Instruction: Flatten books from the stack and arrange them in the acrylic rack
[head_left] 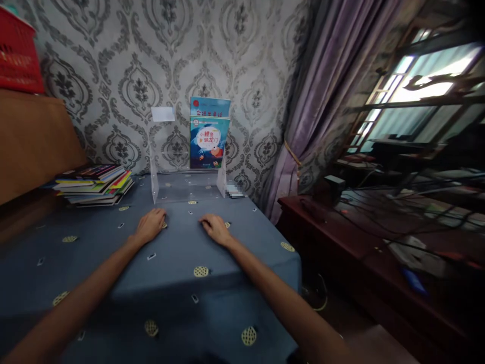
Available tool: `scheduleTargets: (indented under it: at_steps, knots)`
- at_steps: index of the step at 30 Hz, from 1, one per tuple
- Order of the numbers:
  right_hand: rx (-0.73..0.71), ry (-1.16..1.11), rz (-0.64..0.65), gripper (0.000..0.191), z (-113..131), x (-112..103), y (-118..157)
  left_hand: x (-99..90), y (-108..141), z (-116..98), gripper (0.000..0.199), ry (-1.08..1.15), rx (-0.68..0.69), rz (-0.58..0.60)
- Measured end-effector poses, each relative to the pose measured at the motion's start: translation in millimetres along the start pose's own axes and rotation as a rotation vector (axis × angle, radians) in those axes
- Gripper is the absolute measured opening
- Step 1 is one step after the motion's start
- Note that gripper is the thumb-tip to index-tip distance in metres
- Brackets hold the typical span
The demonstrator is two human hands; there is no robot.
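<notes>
Looks like a pause to me: both bare hands are down on the dark blue tablecloth with yellow pineapple-ish prints, left hand and right hand a bit apart, just on the near side of the clear plastic stand with upright side panels. Grip-wise, both seem released, fingers loosely curled with nothing in them that I can see, though the left fingertips are hard to make out. The things nearest in play are two books upright at the stand's right end, near the patterned grey wallpaper: a deep blue picture book with a white title bubble in front, and a lighter blue paperback with red lettering poking up behind it. My guess is any next move on those calls for lifting a hand, opening the fingers and reaching in past the side panels without knocking them. As for text, the front cover reads 小鲤鱼跳龙门, and the back one looks like 安徒生童话, partly covered. The small white rectangular label above the left panel shows no writing, and I can't read the spines on the messy multicoloured book pile to the left.
</notes>
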State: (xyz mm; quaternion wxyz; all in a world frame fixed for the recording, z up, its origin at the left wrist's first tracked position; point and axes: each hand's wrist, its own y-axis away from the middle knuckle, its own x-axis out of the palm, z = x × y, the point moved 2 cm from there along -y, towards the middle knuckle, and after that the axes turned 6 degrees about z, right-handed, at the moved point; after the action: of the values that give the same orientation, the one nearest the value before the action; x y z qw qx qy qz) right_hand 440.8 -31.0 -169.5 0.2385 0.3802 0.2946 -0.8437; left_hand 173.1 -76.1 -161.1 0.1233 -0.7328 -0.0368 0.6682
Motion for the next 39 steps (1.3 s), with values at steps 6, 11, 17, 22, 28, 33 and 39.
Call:
scheduleTargets:
  at_steps: [6, 11, 17, 22, 28, 33, 39]
  knots:
    - [0.107, -0.043, -0.065, 0.027, -9.9, -21.4, 35.7, -2.9, 5.5, -1.5, 0.031, -0.022, -0.032, 0.016]
    - [0.162, -0.1, -0.124, 0.027, -19.2, -35.7, 67.2, -2.6, 8.6, -1.8, 0.031, -0.027, -0.038, 0.021]
    - [0.187, -0.17, -0.181, 0.026, -22.8, -40.1, 83.0, -1.6, 15.6, -3.7, 0.032, -0.021, -0.041, 0.022]
    - [0.203, -0.212, -0.202, 0.025, -22.8, -40.1, 83.3, -1.8, 20.3, -5.8, 0.031, -0.006, -0.042, 0.014]
    - [0.221, -0.259, -0.218, 0.026, -24.6, -40.4, 83.1, -3.9, 21.8, -6.2, 0.029, 0.023, -0.039, 0.02]
    - [0.226, -0.282, -0.234, 0.026, -27.2, -40.6, 82.7, -2.8, 19.6, -4.5, 0.027, 0.04, -0.023, 0.022]
    - [0.236, -0.295, -0.238, 0.026, -31.3, -39.3, 82.3, 2.4, 17.4, -0.1, 0.027, 0.034, -0.011, 0.028]
